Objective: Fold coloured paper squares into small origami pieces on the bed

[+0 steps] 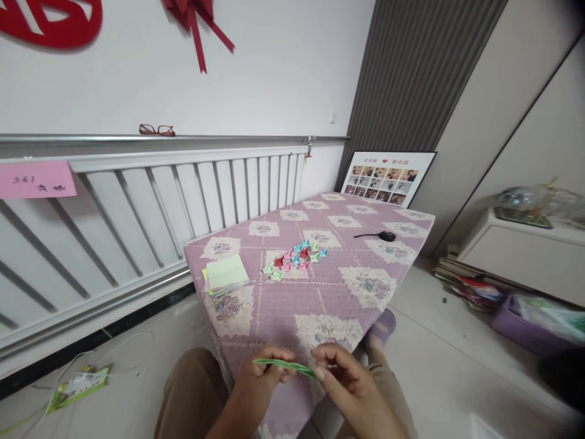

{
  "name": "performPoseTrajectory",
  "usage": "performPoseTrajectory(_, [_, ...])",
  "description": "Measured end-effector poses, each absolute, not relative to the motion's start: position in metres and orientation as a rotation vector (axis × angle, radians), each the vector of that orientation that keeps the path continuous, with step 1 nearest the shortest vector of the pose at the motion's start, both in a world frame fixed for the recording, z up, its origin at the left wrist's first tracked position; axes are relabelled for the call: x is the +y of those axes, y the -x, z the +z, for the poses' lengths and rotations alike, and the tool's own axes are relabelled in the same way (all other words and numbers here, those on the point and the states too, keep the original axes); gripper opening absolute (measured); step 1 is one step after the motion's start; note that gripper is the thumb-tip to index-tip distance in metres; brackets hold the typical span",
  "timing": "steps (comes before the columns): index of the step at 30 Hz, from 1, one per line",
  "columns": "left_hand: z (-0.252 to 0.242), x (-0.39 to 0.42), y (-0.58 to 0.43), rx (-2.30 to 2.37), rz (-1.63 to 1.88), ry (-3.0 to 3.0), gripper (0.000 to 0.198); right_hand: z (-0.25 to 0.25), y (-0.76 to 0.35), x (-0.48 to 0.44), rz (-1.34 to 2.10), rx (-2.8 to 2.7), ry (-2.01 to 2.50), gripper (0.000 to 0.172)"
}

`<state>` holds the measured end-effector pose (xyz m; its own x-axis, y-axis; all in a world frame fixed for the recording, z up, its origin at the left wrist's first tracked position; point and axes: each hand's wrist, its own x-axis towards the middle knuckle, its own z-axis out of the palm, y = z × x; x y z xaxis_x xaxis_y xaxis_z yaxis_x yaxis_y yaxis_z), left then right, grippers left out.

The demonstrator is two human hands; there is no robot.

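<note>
Paper [302, 368], green and folded, bridges the left hand [261, 379] and right hand [350, 385], each pinching it over the floral tablecloth [278, 314]; origami pieces [304, 253] lie farther out, near a stack of coloured sheets [226, 272].

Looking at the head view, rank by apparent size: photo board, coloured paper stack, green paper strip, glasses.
1. Photo board
2. Coloured paper stack

Unranked: green paper strip and glasses. The strip looks longer, but it is thin and much nearer the camera, so I can't order them.
</note>
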<state>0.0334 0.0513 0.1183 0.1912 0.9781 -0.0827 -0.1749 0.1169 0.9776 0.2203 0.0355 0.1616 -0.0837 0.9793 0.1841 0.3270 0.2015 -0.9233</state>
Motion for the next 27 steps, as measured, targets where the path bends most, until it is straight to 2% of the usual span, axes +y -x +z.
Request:
performPoseTrajectory(5, [0.124, 0.048, -0.029, 0.965, 1.06, -1.166, 0.018, 0.168, -0.212, 0.032, 0.92, -1.654, 1.27, 0.014])
performPoseTrajectory(15, [0.134, 0.044, -0.025, 0.897, 1.019, -1.218, 0.022, 0.179, -0.207, 0.027, 0.932, -1.679, 1.304, 0.012])
performPoseTrajectory(19, [0.136, 0.042, -0.024, 0.93, 0.99, -1.264, 0.023, 0.179, -0.206, 0.026, 0.833, -1.773, 1.319, 0.007])
performPoseTrajectory(27, [0.136, 0.036, -0.03, 1.037, 0.924, -1.451, 0.037, 0.167, -0.191, 0.029, 0.584, -1.991, 1.464, 0.011])
